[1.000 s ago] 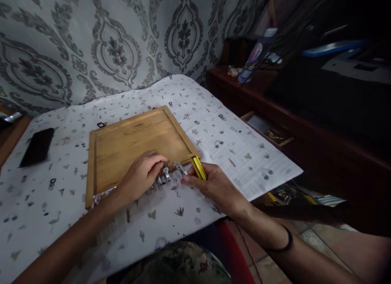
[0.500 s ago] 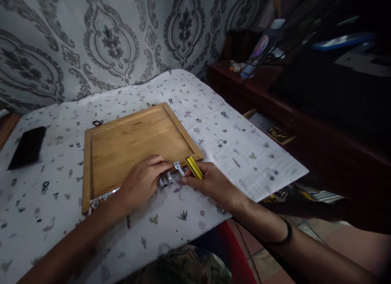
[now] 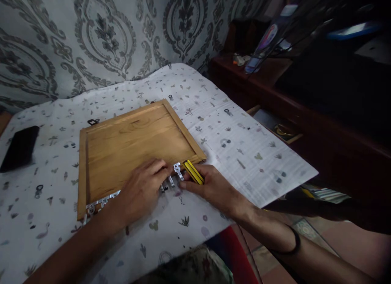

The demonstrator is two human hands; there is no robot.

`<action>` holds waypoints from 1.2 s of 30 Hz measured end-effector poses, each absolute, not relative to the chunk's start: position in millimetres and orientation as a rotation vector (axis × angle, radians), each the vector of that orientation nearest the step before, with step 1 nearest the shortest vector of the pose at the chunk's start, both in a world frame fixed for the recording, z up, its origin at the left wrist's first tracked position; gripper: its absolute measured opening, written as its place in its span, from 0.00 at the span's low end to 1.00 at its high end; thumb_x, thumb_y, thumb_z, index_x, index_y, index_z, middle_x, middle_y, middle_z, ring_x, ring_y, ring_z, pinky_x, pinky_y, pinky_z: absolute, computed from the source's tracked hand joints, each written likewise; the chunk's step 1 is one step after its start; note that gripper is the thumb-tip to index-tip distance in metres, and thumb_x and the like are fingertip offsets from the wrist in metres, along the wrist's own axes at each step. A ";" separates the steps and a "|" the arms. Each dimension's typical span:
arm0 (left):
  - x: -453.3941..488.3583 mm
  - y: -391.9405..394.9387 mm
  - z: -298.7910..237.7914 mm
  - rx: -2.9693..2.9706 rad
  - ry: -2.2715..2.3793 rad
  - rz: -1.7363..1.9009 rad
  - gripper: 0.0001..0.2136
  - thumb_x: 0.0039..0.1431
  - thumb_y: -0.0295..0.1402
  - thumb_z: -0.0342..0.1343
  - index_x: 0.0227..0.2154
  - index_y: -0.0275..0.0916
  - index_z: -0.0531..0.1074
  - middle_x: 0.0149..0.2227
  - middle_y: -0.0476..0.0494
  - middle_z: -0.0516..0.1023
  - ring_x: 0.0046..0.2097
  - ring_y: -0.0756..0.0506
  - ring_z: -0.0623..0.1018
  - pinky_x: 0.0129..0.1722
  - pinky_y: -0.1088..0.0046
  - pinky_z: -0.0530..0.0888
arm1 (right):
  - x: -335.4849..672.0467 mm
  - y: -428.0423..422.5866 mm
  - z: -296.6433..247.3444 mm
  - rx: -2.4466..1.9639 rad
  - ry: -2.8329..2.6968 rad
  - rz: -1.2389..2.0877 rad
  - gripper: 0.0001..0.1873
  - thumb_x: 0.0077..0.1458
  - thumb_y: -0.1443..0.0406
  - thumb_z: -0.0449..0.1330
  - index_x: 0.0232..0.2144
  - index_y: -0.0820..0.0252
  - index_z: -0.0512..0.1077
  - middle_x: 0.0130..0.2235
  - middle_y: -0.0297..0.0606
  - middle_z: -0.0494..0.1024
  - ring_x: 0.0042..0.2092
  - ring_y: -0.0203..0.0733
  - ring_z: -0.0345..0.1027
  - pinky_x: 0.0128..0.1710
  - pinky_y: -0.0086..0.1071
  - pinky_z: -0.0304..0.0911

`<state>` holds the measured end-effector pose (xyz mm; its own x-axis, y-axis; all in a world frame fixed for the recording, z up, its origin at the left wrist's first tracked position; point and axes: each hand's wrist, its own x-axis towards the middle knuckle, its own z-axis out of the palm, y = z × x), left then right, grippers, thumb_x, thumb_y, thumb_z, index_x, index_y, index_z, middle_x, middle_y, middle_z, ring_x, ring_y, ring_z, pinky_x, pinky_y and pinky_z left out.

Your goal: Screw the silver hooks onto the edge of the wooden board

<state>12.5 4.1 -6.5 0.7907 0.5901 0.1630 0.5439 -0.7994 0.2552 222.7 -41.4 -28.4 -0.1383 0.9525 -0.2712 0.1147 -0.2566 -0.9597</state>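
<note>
A framed wooden board lies flat on the cloth. A silver metal hook strip runs along its near edge, its middle partly hidden by my left hand. That hand is closed over the strip and the board's edge, fingers bent, its fingertips partly out of sight. My right hand grips a yellow-and-black tool at the board's near right corner; the tool's exact kind is unclear. Right beside the tool stands a silver hook, close to the right fingertips, and I cannot tell whether they touch it.
A black phone lies at the left on the patterned tablecloth. On the dark red furniture at the right, a bottle stands above an open drawer. A patterned curtain hangs behind the table.
The view has shifted slightly. My left hand stays on the board's near edge; its fingers have moved a little closer to the hooks at right. My right hand keeps hold of the yellow-and-black tool.
</note>
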 end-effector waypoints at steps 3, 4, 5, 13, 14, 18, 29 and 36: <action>13.7 3.2 -7.3 2.810 0.863 0.402 0.22 0.55 0.13 0.44 0.46 0.33 0.76 0.42 0.40 0.80 0.43 0.42 0.80 0.43 0.61 0.82 | 222.5 -42.4 -28.4 -1.401 -1.283 1.452 0.08 0.49 0.62 0.65 0.27 0.57 0.70 0.27 0.30 0.70 0.31 0.36 0.60 0.29 0.29 0.55; 14.0 3.0 -7.4 2.811 0.857 0.407 0.22 0.55 0.12 0.44 0.46 0.33 0.76 0.42 0.40 0.80 0.43 0.42 0.80 0.43 0.62 0.82 | 223.2 -43.1 -27.3 -1.401 -1.295 1.447 0.07 0.49 0.62 0.65 0.27 0.57 0.70 0.28 0.31 0.71 0.31 0.37 0.61 0.29 0.30 0.56; 14.2 2.9 -7.5 2.811 0.854 0.411 0.22 0.55 0.12 0.44 0.46 0.34 0.76 0.42 0.40 0.80 0.42 0.42 0.80 0.42 0.62 0.82 | 224.7 -43.8 -25.4 -1.404 -1.306 1.444 0.07 0.50 0.61 0.64 0.28 0.57 0.71 0.28 0.31 0.72 0.31 0.37 0.63 0.30 0.30 0.57; 14.7 3.4 -5.4 2.820 0.852 0.420 0.20 0.58 0.14 0.46 0.48 0.33 0.76 0.44 0.40 0.82 0.43 0.42 0.81 0.42 0.64 0.82 | 242.6 -44.1 -1.2 -1.479 -1.437 1.230 0.10 0.58 0.58 0.60 0.29 0.58 0.73 0.25 0.32 0.72 0.28 0.38 0.63 0.28 0.30 0.58; 14.8 3.6 -5.0 2.826 0.844 0.417 0.20 0.59 0.14 0.46 0.48 0.33 0.76 0.43 0.41 0.82 0.43 0.42 0.81 0.42 0.64 0.82 | 242.1 -44.3 -0.2 -1.470 -1.468 1.224 0.11 0.58 0.58 0.59 0.28 0.58 0.72 0.26 0.33 0.72 0.29 0.38 0.63 0.29 0.30 0.58; 14.9 2.3 -5.8 2.822 0.846 0.438 0.16 0.62 0.18 0.49 0.49 0.32 0.75 0.43 0.40 0.81 0.43 0.41 0.81 0.42 0.62 0.82 | 235.3 -49.2 -4.3 -1.471 -1.591 1.225 0.15 0.62 0.60 0.57 0.24 0.58 0.66 0.25 0.31 0.67 0.28 0.35 0.58 0.27 0.28 0.54; 14.4 -4.9 -4.9 2.813 0.882 0.359 0.21 0.61 0.18 0.50 0.57 0.29 0.69 0.48 0.35 0.80 0.47 0.38 0.79 0.44 0.57 0.83 | 237.7 -56.6 -10.2 -1.418 -1.706 1.170 0.15 0.64 0.67 0.59 0.24 0.56 0.64 0.21 0.27 0.65 0.23 0.32 0.55 0.23 0.27 0.52; 12.6 -7.6 -3.1 2.857 0.909 0.248 0.22 0.63 0.19 0.47 0.60 0.32 0.65 0.52 0.33 0.79 0.51 0.37 0.77 0.50 0.55 0.82 | 261.1 -56.6 4.1 -1.370 -1.477 1.166 0.11 0.69 0.54 0.59 0.39 0.50 0.78 0.32 0.34 0.79 0.29 0.38 0.70 0.26 0.29 0.63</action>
<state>12.6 -7.6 -3.1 0.8046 0.5824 0.1160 0.5605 -0.8093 0.1755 261.1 -56.6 4.1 -0.1019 0.9942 -0.0356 0.2656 -0.0073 -0.9640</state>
